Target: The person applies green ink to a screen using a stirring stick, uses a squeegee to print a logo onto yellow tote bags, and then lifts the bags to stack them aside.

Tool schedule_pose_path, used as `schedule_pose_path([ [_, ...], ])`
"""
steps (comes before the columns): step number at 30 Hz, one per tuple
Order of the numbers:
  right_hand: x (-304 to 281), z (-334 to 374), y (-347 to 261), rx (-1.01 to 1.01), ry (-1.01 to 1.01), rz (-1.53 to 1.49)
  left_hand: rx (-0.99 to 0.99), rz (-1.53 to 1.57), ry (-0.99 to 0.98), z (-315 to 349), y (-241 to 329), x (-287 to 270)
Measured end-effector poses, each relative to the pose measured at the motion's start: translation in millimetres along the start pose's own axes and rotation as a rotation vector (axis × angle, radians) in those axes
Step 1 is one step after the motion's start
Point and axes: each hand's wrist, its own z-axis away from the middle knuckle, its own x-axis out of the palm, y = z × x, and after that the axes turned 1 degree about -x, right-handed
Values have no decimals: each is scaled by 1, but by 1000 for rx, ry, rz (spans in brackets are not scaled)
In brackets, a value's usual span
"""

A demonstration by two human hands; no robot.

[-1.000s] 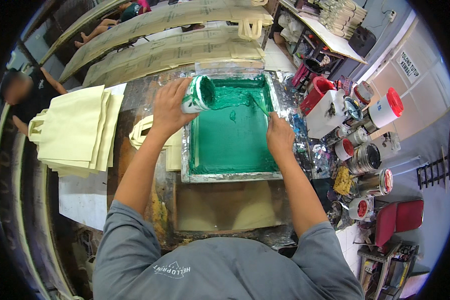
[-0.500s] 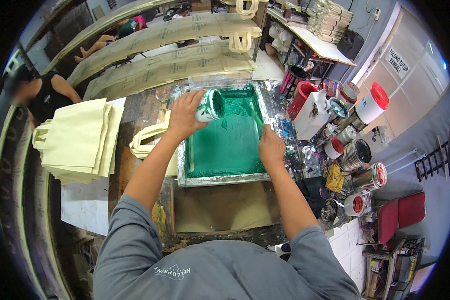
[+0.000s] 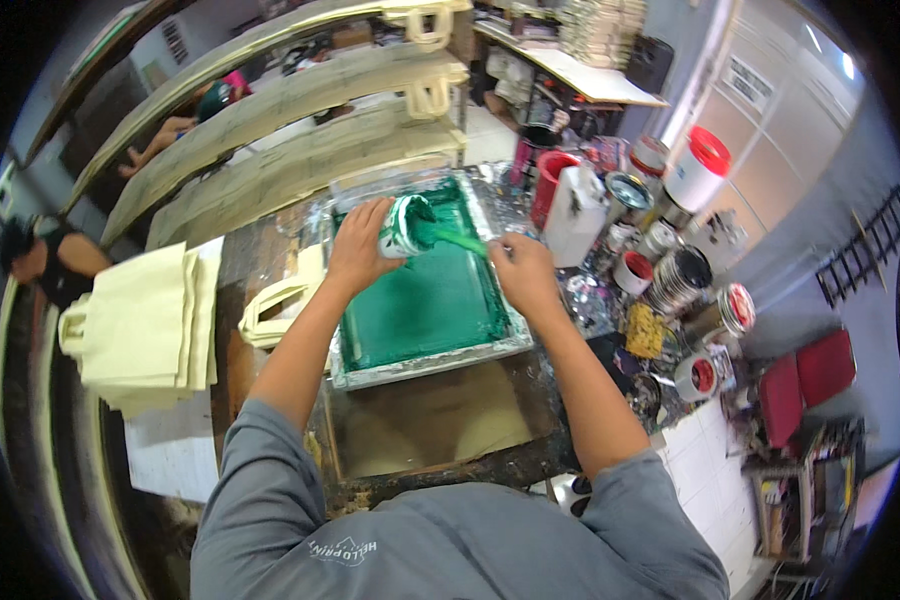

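Observation:
My left hand [image 3: 360, 250] is closed around a white tub [image 3: 396, 230] smeared with green ink. The tub is tilted on its side, its mouth toward the right, over the far part of a screen-printing frame [image 3: 430, 371]. In my right hand [image 3: 523, 270] is the handle end of a green, ink-coated spatula [image 3: 460, 239]. Its far end reaches the tub's mouth, where the tip cannot be made out. Green ink [image 3: 410, 310] covers the mesh within the frame. A pale yellow cloth bag [image 3: 282, 305] with a loop handle lies partly under the frame's left side.
A stack of pale yellow bags [image 3: 135, 325] lies at the left. Ink tubs and cans [image 3: 681, 275], a white jerrycan [image 3: 575, 215] and a yellow sponge [image 3: 645, 331] crowd the table's right side. Racks [image 3: 300, 170] with bags stand behind; a person [image 3: 65, 260] is at far left.
My right hand has brought the spatula from the frame's right side leftward and up to the tub's mouth. The tub stays tilted in my left hand. The whole view has turned slightly.

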Motion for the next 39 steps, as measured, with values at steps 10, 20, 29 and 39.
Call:
schedule_pose_path([
  [10, -127, 26, -50, -171, 572, -65, -233, 728, 8, 16, 134, 23],
  [20, -260, 164, -3, 200, 772, -201, -64, 776, -31, -30, 294, 127],
  [29, -218, 220, -34, 176, 514, -559, -334, 889, -216, -24, 304, 164],
  [39, -120, 103, -92, 7, -26, -329, -370, 931, -636, 114, 189, -28],
])
